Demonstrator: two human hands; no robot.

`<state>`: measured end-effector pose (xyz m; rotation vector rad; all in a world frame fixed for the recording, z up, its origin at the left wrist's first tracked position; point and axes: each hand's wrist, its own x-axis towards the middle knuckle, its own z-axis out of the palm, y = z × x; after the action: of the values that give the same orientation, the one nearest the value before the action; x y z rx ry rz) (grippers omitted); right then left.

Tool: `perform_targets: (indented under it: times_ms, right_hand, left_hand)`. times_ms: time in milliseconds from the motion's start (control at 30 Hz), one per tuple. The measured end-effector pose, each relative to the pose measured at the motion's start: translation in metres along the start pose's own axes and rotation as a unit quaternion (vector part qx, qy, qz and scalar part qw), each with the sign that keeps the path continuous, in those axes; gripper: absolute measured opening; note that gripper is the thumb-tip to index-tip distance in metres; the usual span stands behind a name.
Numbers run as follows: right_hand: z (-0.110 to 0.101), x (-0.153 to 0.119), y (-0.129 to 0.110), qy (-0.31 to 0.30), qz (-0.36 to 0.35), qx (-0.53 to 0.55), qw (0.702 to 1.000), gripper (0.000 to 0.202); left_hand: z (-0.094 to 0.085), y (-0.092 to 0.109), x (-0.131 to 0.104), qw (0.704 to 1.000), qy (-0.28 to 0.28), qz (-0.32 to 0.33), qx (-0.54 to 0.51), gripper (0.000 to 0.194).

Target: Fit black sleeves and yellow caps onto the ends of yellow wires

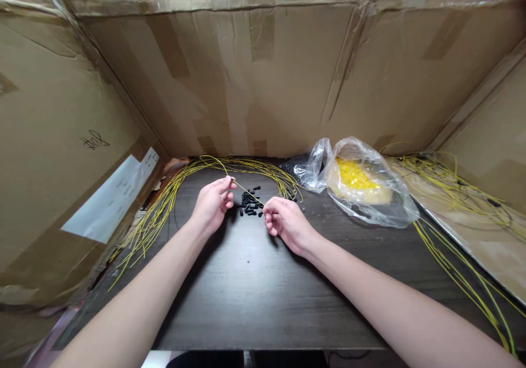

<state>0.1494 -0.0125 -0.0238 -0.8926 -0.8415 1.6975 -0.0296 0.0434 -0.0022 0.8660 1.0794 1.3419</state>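
Between my two hands runs a thin yellow wire (246, 189), stretched at a slant above the dark table. My left hand (212, 203) pinches it between thumb and forefinger, and a loop of wire rises behind those fingers. On the other side my right hand (290, 222) pinches the wire lower down, its other fingers curled in. Whether a small part sits in the right fingertips is too small to tell. Beneath the stretched wire lies a pile of small black sleeve-like parts (250, 203). A bundle of yellow wires (172, 187) curves around behind both hands.
An open clear plastic bag (394, 206) of small yellow parts (355, 175) stands at the right rear, beside a bag of black parts (306, 171). More yellow wires (460, 176) lie on a cardboard sheet (464, 231) at far right. Cardboard walls (263, 83) enclose the table (246, 302).
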Motion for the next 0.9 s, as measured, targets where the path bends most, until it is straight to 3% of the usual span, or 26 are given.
perform_targets:
  times_ms: [200,500,767,900]
  right_hand:
    - [-0.001,-0.002,-0.001,-0.013,-0.009,0.015,1.0,0.007]
    - [-0.008,0.0,-0.002,-0.11,0.005,0.13,0.985,0.01]
    - [-0.006,-0.002,-0.001,-0.102,0.005,0.077,0.992,0.011]
    - [-0.005,-0.003,-0.002,-0.11,0.015,0.073,0.991,0.015]
  left_hand:
    - [-0.011,0.005,0.011,0.998,0.047,-0.006,-0.029,0.014]
    - [-0.013,0.021,0.0,0.975,-0.177,-0.049,-0.127,0.008]
    - [-0.002,0.007,-0.015,0.958,-0.284,-0.013,0.029,0.015]
    - [0.0,0.0,-0.016,0.95,-0.305,-0.007,0.068,0.018]
